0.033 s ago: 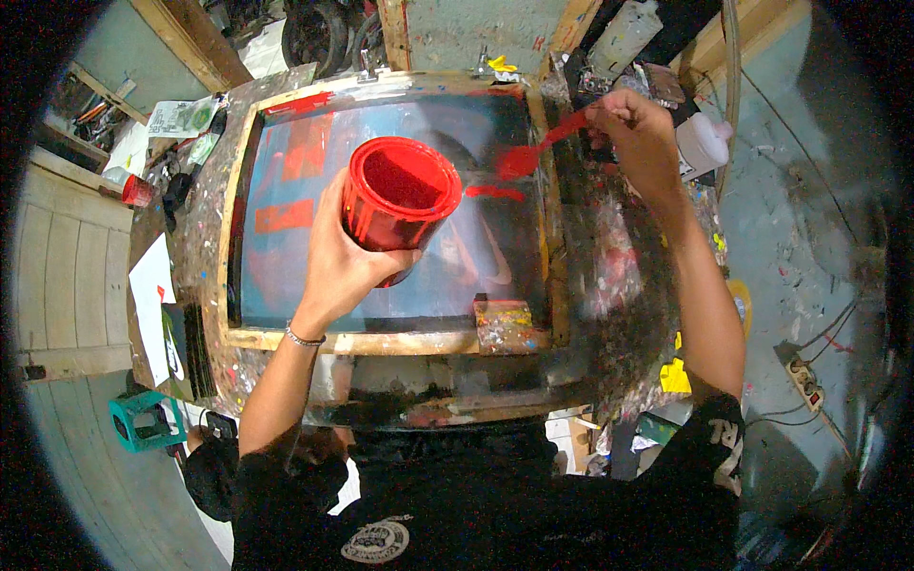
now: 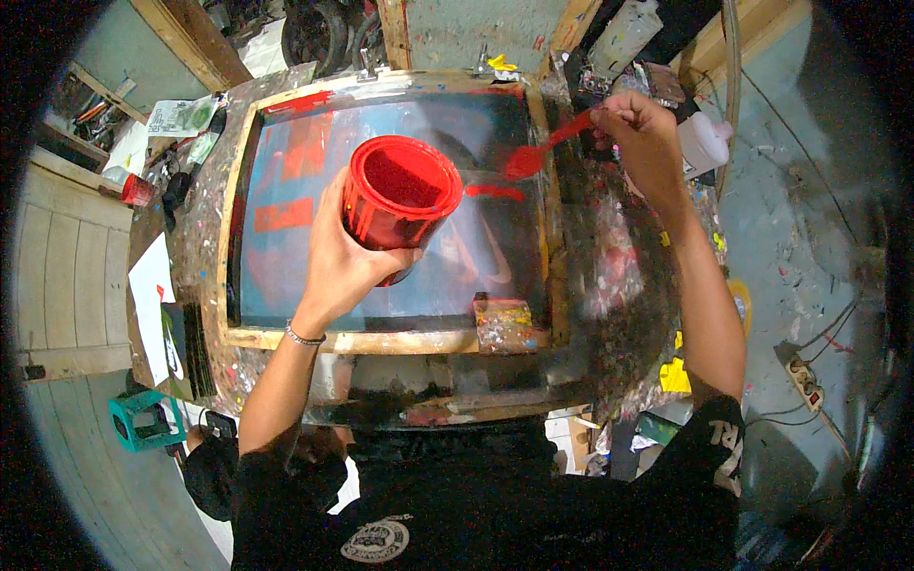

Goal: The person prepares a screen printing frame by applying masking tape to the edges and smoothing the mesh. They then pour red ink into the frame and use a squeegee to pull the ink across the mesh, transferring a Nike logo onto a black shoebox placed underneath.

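A paint can (image 2: pixel 398 224) smeared with red is gripped from the near left by my left hand (image 2: pixel 347 271), tilted so its open mouth and red inside show. It is held above a wooden-framed printing screen (image 2: pixel 276 336) with a blue-grey mesh. To the right, my right hand (image 2: pixel 640 133) pinches the handle of a red, paint-coated spoon (image 2: pixel 562 135). The spoon's bowl hangs over the right part of the mesh, just beyond a short streak of red paint (image 2: pixel 494 192). A paint-stained squeegee-like block (image 2: pixel 504 324) rests on the frame's near right corner.
The screen lies on a paint-splattered table (image 2: pixel 609 276). A white jug (image 2: pixel 703 145) stands by my right hand. White paper (image 2: pixel 150 290) and a red-stained cup (image 2: pixel 136 190) are at the left edge. A power strip (image 2: pixel 805 383) hangs at the right wall.
My right hand and the spoon have shifted very slightly to the right. The left hand and the can look the same.
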{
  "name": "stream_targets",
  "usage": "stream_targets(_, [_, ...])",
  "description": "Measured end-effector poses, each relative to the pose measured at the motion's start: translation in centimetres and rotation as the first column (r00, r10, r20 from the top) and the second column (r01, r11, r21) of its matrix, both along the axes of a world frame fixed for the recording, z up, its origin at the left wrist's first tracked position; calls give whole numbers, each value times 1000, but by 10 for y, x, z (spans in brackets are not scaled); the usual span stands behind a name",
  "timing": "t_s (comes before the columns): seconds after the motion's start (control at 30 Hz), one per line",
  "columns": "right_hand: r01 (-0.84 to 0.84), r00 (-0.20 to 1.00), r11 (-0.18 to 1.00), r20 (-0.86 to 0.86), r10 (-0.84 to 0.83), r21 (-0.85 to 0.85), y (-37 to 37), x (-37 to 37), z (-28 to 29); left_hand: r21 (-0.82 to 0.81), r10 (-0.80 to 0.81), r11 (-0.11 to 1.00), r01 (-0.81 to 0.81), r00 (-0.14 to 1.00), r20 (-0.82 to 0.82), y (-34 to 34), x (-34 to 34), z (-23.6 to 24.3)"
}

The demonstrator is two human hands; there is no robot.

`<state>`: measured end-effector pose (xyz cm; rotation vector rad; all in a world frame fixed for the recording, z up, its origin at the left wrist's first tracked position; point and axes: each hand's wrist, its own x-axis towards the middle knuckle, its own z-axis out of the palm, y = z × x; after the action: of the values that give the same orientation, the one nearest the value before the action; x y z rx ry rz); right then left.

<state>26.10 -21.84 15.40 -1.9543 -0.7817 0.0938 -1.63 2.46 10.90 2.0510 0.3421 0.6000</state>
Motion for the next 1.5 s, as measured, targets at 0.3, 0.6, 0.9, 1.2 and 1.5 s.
stream_targets(0.3, [102, 969, 987, -238, -70, 124, -11, 11, -29, 124, 42, 991, -41, 999, -7, -9, 1, -1])
stream_targets(0.6, [444, 679, 830, -731, -65, 339, -41, 12, -39, 372, 75, 927, -48, 995, -58, -20, 6, -6])
stream_targets(0.9, [-102, 985, 992, 144, 90, 80, -1, -5, -12, 309, 74, 945, -105, 991, 112, -36, 24, -16])
stream_targets(1.2, [-287, 953, 952, 70, 295, -109, 85, -70, 57, -100, 74, 994, -48, 957, 280, -25, 25, -1])
stream_targets(1.5, [-445, 853, 775, 54, 520, -448, -2, -151, 1, -179, 273, 961, -211, 826, 492, 130, -40, 26])
